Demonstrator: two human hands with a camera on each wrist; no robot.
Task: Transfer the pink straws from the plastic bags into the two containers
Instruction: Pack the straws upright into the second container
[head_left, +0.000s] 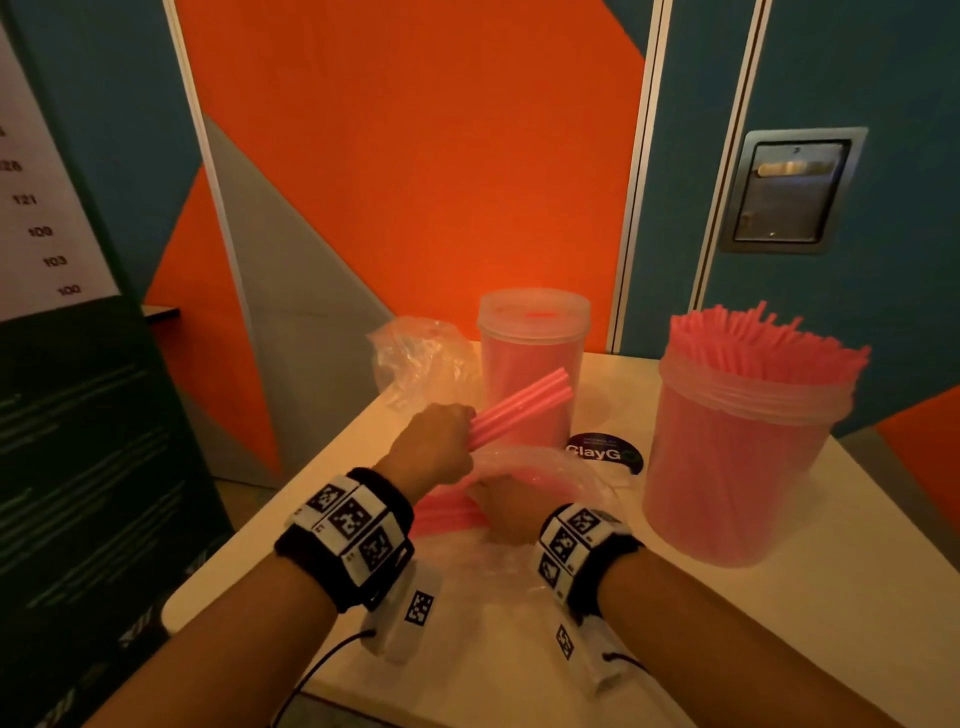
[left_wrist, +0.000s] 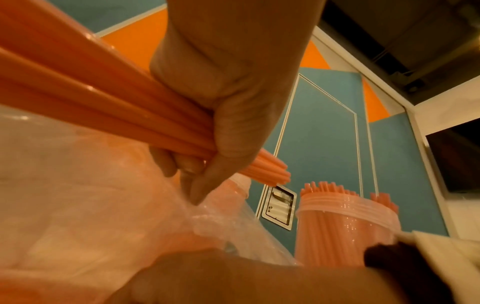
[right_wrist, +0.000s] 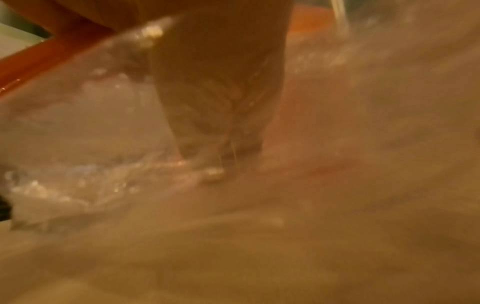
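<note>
Two forearms wearing black wristbands (head_left: 348, 535) with square coded markers reach over a white table (head_left: 779, 623) toward a heap of clear plastic. At left, the left hand (head_left: 434, 441) is closed in a fist around a bundle of pink straws (head_left: 524, 408), fingers curled tight about the middle, the free ends angled up and to the right toward the back of the table; the lower ends run down into the plastic bag (head_left: 545, 467) lying on the table. Behind the fist, an empty crumpled bag (head_left: 421, 358) sits at the table's far left edge, just beside a lidded clear container (head_left: 532, 364) packed with pink straws. Centre frame, the right hand (head_left: 506, 512) presses into the bag's plastic; whether its fingers pinch the film or only rest on it cannot be told, the wrist view being blurred. A round dark sticker (head_left: 605, 454) lies beyond. At right stands the open container (head_left: 737, 467), crammed with straws rising above its rim.
</note>
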